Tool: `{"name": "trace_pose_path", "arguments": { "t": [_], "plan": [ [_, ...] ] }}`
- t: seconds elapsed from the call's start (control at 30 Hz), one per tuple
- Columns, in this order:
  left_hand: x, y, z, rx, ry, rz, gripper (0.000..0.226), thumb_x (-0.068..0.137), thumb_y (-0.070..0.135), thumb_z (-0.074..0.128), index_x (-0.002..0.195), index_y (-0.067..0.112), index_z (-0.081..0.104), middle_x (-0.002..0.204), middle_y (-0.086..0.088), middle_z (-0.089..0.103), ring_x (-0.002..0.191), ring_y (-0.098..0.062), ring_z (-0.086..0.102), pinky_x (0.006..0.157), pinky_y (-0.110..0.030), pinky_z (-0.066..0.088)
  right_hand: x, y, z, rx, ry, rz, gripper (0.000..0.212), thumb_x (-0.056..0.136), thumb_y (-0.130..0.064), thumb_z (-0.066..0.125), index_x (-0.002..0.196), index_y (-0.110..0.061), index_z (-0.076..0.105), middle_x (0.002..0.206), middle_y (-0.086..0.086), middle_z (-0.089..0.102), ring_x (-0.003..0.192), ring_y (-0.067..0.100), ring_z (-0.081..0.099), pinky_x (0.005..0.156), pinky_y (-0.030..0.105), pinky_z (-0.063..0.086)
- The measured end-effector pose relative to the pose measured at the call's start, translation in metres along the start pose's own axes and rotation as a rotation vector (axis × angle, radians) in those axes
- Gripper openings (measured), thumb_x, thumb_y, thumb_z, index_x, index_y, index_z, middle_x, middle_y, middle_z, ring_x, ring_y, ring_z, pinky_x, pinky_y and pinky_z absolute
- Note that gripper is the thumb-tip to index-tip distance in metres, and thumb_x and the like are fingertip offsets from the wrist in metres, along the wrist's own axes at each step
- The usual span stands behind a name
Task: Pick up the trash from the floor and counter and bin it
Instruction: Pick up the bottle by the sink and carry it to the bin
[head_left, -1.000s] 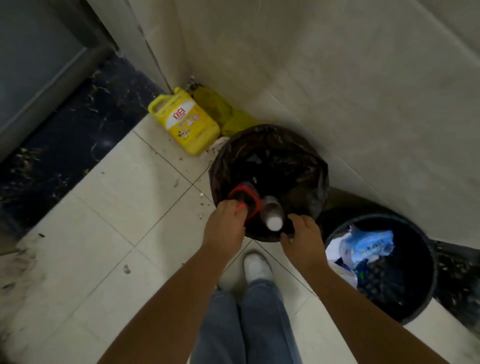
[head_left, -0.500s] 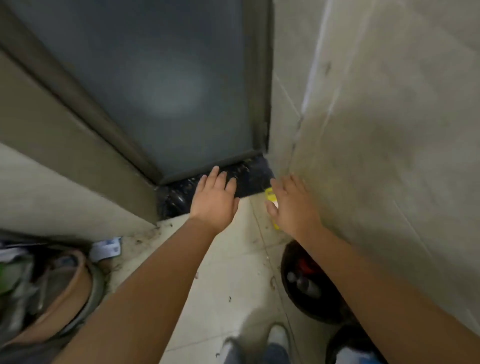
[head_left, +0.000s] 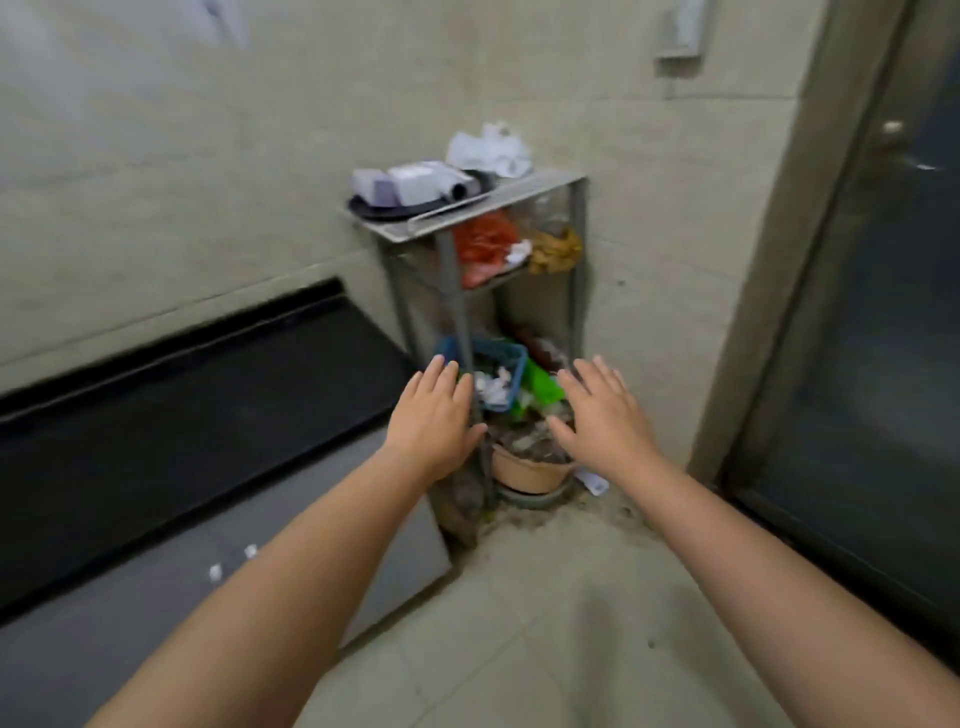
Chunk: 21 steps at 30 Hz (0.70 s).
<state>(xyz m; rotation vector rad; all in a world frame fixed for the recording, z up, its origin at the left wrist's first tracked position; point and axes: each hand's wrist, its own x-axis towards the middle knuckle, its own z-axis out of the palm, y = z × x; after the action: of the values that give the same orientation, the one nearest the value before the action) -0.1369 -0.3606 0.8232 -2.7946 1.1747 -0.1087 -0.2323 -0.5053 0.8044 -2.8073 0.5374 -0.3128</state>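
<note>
Trash here is mostly soft, crumpled stuff: white paper wads (head_left: 492, 388) lie in a blue basket (head_left: 511, 364) on the lower level of a narrow metal shelf rack (head_left: 451, 280) in the corner, a white scrap (head_left: 592, 482) lies on the floor (head_left: 519, 623) just beside a tan pot (head_left: 530, 470) at the rack's foot, and two small white bits (head_left: 231, 562) show low on the grey cabinet front below the black tabletop (head_left: 182, 415). All of it looks light and limp, likely to crush rather than break, so a pinch at the bulk of each wad should do; the flat floor scrap may cling to the gritty tile and probably needs a fingertip under an edge. Higher on the rack, a red bag (head_left: 483, 247) and a yellowish crumple (head_left: 555, 252) fill the middle shelf, and a white plastic bag (head_left: 491, 148) sits by boxes on the top tray; whether these are trash cannot be told. The pot seems filled with debris and would be heavier, best left. The left hand (head_left: 434, 423) is spread flat with nothing in it, in front of the rack's near post; the right hand (head_left: 605, 415) is likewise splayed and empty, over the pot. No bin is in view. The picture is blurred, so fine detail is uncertain.
</note>
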Motion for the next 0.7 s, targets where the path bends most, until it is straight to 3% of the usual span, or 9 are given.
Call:
{"name": "trace_pose_path", "arguments": {
  "t": [0.17,0.3,0.5,0.7],
  "plan": [
    [-0.187,-0.180,0.001,0.059,-0.049,-0.389,0.067,0.097,0.044,0.042,0.148,0.007,0.020,0.158,-0.011,0.019,0.149,-0.025,0.006,0.122,-0.037,0.012,-0.033,-0.217,0.046,0.015,-0.135,-0.401,0.060,0.093,-0.038,0.046,0.142,-0.012,0.024,0.156,0.009,0.017,0.146,0.024,0.008,0.121,0.037,0.009],
    [-0.335,-0.288,-0.002,0.074,-0.065,-0.704,0.064,0.096,0.044,0.044,0.145,0.006,0.027,0.154,-0.012,0.027,0.148,-0.026,0.011,0.120,-0.037,0.016,-0.071,-0.377,0.073,0.053,-0.203,-0.678,0.059,0.093,-0.036,0.046,0.142,-0.010,0.026,0.155,0.011,0.021,0.145,0.026,0.009,0.120,0.037,0.011],
    [-0.504,-0.395,0.003,0.057,-0.116,-1.123,0.062,0.096,0.043,0.044,0.143,0.006,0.029,0.153,-0.012,0.030,0.147,-0.028,0.013,0.120,-0.037,0.020,-0.119,-0.579,0.113,0.103,-0.303,-1.011,0.058,0.093,-0.034,0.046,0.141,-0.009,0.028,0.154,0.012,0.023,0.145,0.028,0.011,0.120,0.037,0.013],
    [-0.605,-0.488,0.028,0.023,-0.108,-1.433,0.063,0.095,0.040,0.048,0.144,0.006,0.029,0.154,-0.012,0.027,0.147,-0.027,0.015,0.121,-0.037,0.020,-0.137,-0.744,0.167,0.106,-0.360,-1.283,0.055,0.092,-0.033,0.048,0.139,-0.009,0.033,0.153,0.012,0.027,0.144,0.027,0.016,0.119,0.038,0.017]
  ]
}}
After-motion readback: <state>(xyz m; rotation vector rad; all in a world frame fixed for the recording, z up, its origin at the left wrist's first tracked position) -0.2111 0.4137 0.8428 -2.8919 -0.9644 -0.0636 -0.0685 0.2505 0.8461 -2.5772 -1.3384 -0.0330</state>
